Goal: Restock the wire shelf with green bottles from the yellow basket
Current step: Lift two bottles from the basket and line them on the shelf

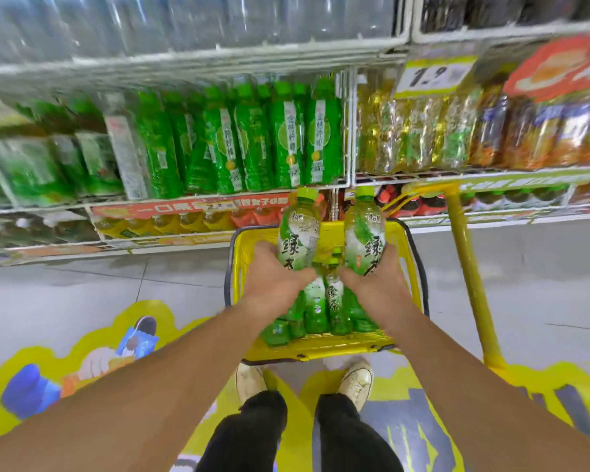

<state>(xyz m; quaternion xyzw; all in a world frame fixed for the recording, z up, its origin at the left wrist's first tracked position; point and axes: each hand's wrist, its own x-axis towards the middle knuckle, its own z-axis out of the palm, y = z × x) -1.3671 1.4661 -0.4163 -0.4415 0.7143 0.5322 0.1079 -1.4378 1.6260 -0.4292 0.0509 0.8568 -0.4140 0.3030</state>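
The yellow basket (402, 247) stands on the floor in front of my feet, with several green bottles (315, 306) upright inside it. My left hand (273, 277) is closed around one green tea bottle (298, 229), held above the basket with its cap up. My right hand (375, 282) grips a second green tea bottle (365, 233) beside it. Beyond the basket stands the wire shelf (349, 180), its middle tier filled with green bottles (286, 137).
A yellow handle pole (464, 253) rises at the basket's right side. The shelf's right bay holds yellow and orange drinks (423, 134) under a 1.9 price tag (430, 76). Clear water bottles (184, 22) fill the top tier. A colourful sticker (82, 362) covers the floor by my shoes.
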